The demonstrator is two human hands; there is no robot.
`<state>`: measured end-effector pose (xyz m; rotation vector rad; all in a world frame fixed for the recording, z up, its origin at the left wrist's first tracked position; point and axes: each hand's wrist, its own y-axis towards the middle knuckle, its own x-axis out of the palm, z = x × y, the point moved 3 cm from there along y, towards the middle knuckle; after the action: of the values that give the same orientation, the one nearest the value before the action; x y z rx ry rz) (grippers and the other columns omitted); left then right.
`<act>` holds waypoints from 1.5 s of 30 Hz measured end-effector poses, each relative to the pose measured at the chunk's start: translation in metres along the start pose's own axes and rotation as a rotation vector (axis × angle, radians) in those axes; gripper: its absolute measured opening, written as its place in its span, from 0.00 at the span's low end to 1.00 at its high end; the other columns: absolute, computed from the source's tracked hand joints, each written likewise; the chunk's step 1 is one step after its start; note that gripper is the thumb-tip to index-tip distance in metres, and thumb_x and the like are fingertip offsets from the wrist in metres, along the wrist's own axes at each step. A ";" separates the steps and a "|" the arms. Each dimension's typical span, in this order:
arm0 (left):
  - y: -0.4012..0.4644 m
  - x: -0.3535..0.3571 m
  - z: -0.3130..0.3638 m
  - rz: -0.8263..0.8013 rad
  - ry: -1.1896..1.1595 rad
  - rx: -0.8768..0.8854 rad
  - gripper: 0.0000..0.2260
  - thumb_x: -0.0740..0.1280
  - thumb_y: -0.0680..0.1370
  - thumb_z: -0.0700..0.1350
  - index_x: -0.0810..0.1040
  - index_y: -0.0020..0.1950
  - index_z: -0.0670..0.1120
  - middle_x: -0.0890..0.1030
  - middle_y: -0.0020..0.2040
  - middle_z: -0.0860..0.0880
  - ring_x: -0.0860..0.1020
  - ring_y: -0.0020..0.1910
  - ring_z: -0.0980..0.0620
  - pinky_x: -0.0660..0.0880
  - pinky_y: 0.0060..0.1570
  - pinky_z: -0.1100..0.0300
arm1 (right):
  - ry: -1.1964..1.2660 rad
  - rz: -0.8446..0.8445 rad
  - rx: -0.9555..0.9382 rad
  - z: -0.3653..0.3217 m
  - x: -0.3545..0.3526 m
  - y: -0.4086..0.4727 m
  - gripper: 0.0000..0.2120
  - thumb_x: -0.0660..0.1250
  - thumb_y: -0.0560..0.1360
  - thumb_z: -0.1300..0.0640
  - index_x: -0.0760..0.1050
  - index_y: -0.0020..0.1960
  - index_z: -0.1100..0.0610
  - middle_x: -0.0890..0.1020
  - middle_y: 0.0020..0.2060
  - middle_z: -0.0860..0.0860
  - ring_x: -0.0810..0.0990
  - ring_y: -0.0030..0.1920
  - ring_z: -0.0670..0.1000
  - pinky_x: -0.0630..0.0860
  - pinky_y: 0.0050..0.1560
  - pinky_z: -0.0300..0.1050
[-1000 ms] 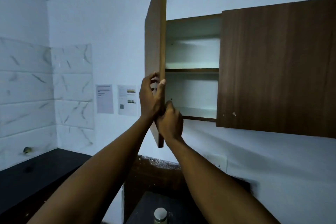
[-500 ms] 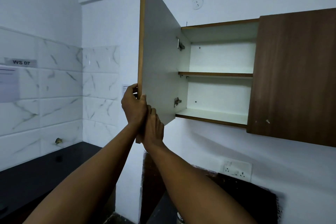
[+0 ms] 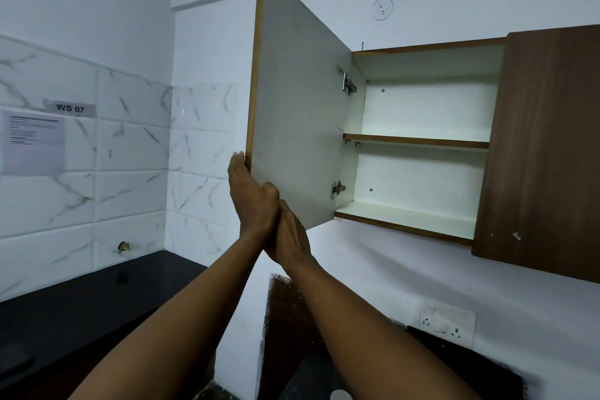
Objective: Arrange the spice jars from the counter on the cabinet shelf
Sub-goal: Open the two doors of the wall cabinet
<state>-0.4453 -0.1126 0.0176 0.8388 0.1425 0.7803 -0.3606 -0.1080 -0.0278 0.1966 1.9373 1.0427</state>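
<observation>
The wall cabinet's left door [image 3: 298, 114] is swung wide open, its pale inner face towards me. My left hand [image 3: 250, 198] grips the door's free edge near the bottom, fingers stretched up along the outer side. My right hand [image 3: 290, 237] sits just below and against it, at the door's lower corner, its fingertips hidden. Inside, the middle shelf [image 3: 415, 140] and the bottom shelf [image 3: 406, 216] carry nothing. At the bottom edge of the view shows the white lid of one spice jar [image 3: 339, 395]; the rest of it is cut off.
The cabinet's right door [image 3: 545, 153] is closed. A black counter [image 3: 81, 308] runs along the tiled left wall, which bears a paper sheet [image 3: 32, 143]. A wall socket [image 3: 446, 323] sits under the cabinet.
The door has swung further open to the left with both hands on its edge. My view has shifted left and the shelves show more fully.
</observation>
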 end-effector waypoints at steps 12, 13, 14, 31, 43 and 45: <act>-0.077 0.151 0.037 -0.291 0.119 0.234 0.36 0.66 0.71 0.34 0.63 0.79 0.44 0.57 0.83 0.49 0.55 0.83 0.49 0.52 0.83 0.49 | -0.130 0.167 0.213 0.174 -0.110 -0.015 0.20 0.66 0.75 0.62 0.73 0.67 0.55 0.80 0.62 0.53 0.81 0.61 0.56 0.78 0.61 0.52; -0.086 0.168 0.036 -0.335 0.099 0.204 0.35 0.66 0.71 0.34 0.63 0.79 0.44 0.58 0.83 0.48 0.57 0.83 0.48 0.54 0.82 0.48 | -0.151 0.194 0.244 0.192 -0.123 -0.018 0.19 0.65 0.75 0.63 0.74 0.66 0.56 0.80 0.61 0.52 0.80 0.60 0.56 0.77 0.61 0.52; -0.098 0.188 0.036 -0.389 0.075 0.174 0.35 0.66 0.71 0.34 0.63 0.79 0.44 0.60 0.82 0.48 0.59 0.82 0.47 0.56 0.81 0.48 | -0.174 0.227 0.273 0.212 -0.138 -0.022 0.18 0.64 0.75 0.63 0.75 0.64 0.56 0.81 0.60 0.52 0.80 0.60 0.56 0.76 0.62 0.52; -0.245 0.472 0.121 -0.852 -0.365 -0.264 0.25 0.70 0.78 0.52 0.72 0.74 0.47 0.81 0.67 0.46 0.80 0.64 0.46 0.77 0.66 0.50 | -0.439 0.436 0.457 0.450 -0.315 -0.057 0.25 0.61 0.76 0.54 0.70 0.73 0.53 0.72 0.72 0.53 0.70 0.72 0.54 0.67 0.72 0.57; -0.252 0.467 0.134 -0.753 -0.290 -0.218 0.15 0.70 0.79 0.45 0.75 0.63 0.41 0.83 0.56 0.43 0.82 0.51 0.46 0.76 0.48 0.58 | -0.376 0.471 0.475 0.435 -0.334 -0.063 0.27 0.62 0.79 0.56 0.65 0.77 0.54 0.68 0.72 0.53 0.71 0.69 0.53 0.75 0.66 0.52; -0.252 0.454 0.138 -0.751 -0.293 -0.198 0.14 0.71 0.78 0.46 0.75 0.59 0.41 0.83 0.52 0.44 0.81 0.49 0.45 0.74 0.45 0.60 | -0.351 0.491 0.474 0.417 -0.336 -0.066 0.27 0.63 0.79 0.57 0.65 0.77 0.55 0.68 0.72 0.53 0.70 0.70 0.53 0.75 0.66 0.51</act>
<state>0.0790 0.0031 0.0127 0.6313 0.1049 -0.0370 0.1739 -0.0733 0.0385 1.0911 1.8149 0.7573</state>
